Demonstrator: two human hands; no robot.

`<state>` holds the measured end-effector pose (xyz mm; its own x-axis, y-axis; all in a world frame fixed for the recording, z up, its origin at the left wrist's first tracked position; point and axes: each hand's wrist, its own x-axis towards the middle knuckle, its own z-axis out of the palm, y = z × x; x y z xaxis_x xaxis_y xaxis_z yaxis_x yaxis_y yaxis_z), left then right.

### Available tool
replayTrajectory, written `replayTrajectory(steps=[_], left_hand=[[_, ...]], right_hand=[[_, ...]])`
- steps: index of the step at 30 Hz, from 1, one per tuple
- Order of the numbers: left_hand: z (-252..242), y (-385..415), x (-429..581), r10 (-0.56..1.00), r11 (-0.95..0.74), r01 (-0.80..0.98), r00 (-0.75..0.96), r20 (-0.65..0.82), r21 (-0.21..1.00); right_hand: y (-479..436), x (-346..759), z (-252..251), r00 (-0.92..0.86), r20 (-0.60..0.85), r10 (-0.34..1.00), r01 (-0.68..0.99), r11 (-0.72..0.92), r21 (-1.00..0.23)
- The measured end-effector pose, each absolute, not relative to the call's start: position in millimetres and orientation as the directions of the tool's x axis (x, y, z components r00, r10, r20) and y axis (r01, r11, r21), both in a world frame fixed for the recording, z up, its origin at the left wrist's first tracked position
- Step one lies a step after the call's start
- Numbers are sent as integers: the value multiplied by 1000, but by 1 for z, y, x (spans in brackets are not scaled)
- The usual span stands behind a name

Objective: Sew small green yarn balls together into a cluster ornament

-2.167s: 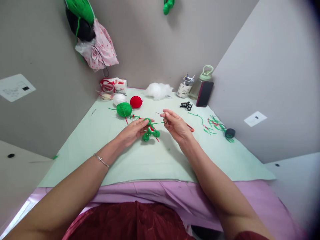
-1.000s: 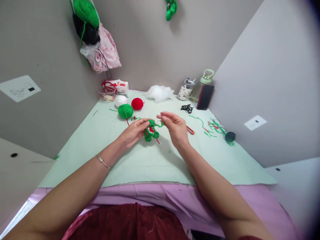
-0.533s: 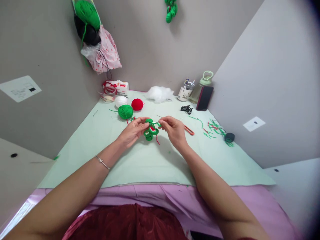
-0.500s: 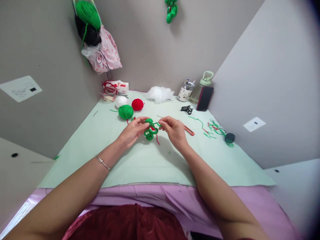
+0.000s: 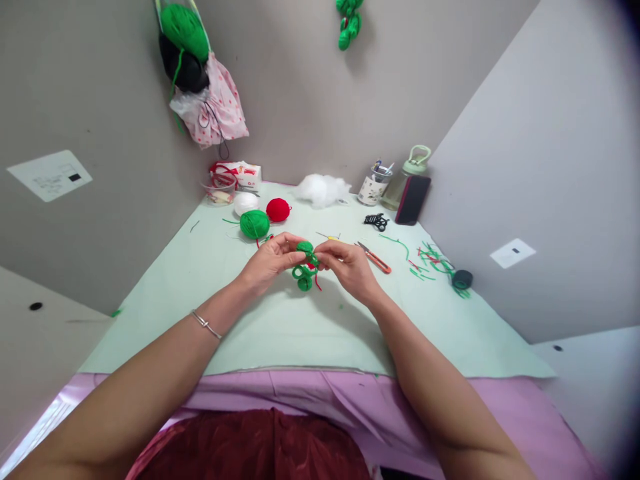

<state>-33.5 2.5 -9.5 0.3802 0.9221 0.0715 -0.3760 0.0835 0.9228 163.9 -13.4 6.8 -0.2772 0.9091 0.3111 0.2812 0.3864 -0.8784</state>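
Note:
Above the middle of the table, a small green crocheted piece (image 5: 305, 283) with red parts and a dangling red yarn end is held up between both hands. My left hand (image 5: 273, 261) is closed, pinching its upper left side between thumb and fingers. My right hand (image 5: 345, 265) is closed too, its fingertips pinching the piece's upper right side; what exactly lies between them is too small to make out. Just behind the hands lies a thin hook with a yellow handle (image 5: 332, 238). Orange thread snips (image 5: 375, 259) lie beside my right hand.
Green (image 5: 255, 224), red (image 5: 278, 210) and white (image 5: 247, 203) yarn balls sit behind my left hand. White stuffing (image 5: 323, 191), a pen cup (image 5: 374, 186), a bottle (image 5: 397, 190) and a phone (image 5: 413, 200) stand along the back. Yarn scraps (image 5: 430, 257) and black tape (image 5: 461, 279) lie right.
My right hand has moved in against the crocheted piece, where before it was a little apart with a green strand stretched between. The piece has turned and sits slightly lower.

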Motion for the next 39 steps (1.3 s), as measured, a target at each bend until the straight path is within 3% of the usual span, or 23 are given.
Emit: replayTrajectory(steps=[8,15,25,29,34,39], left_hand=[[-11,0,-31,929,60,-362,361,80,930],[-8,2,-33,933,60,-357,351,74,932],[-10,1,-32,938,-39,-324,315,147,945],[-10,0,-29,939,-19,-332,319,131,943],[-9,-2,-28,945,17,-328,315,92,945],[-13,-2,-27,953,-22,-270,286,102,963]], right_hand=[[-13,164,12,-246,456,855,393,518,-760],[-11,167,12,-289,448,846,362,530,-767],[-13,165,14,-260,394,881,318,464,-827],[-12,159,11,-207,305,930,198,345,-918],[-10,159,11,-159,281,946,245,313,-917],[-8,160,8,-197,149,969,208,190,-960]])
